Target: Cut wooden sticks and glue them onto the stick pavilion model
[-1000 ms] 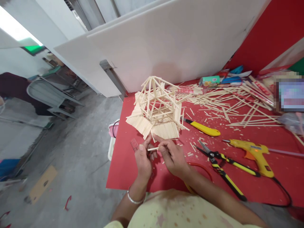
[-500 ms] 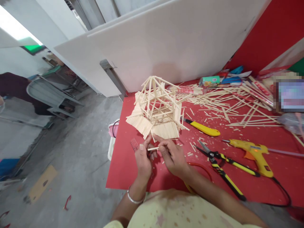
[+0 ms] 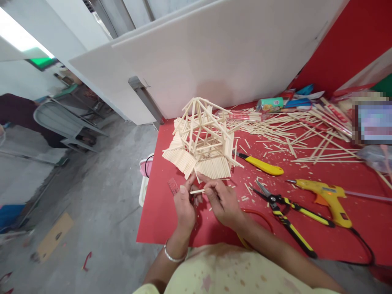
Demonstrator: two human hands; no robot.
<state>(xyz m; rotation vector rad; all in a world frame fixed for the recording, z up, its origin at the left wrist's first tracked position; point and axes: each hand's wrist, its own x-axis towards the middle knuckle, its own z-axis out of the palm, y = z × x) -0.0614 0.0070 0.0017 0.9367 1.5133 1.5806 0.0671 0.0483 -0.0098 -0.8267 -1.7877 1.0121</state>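
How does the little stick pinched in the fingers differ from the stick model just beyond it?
The little stick is a single short piece; the stick model joins many. The right hand holds the little stick, while the stick model stands on the red table. Both are pale and wood-like.

Here's my left hand [image 3: 184, 208], thumb raised, forefinger stretched forward! My right hand [image 3: 225, 203] angles in beside it, pinching, both forearms [image 3: 269, 247] reaching ahead.

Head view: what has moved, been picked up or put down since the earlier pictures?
Nothing has visibly changed. The right hand still holds the short stick at one end, the left hand close beside it; the stick model, yellow knife, shears and glue gun are where they were.
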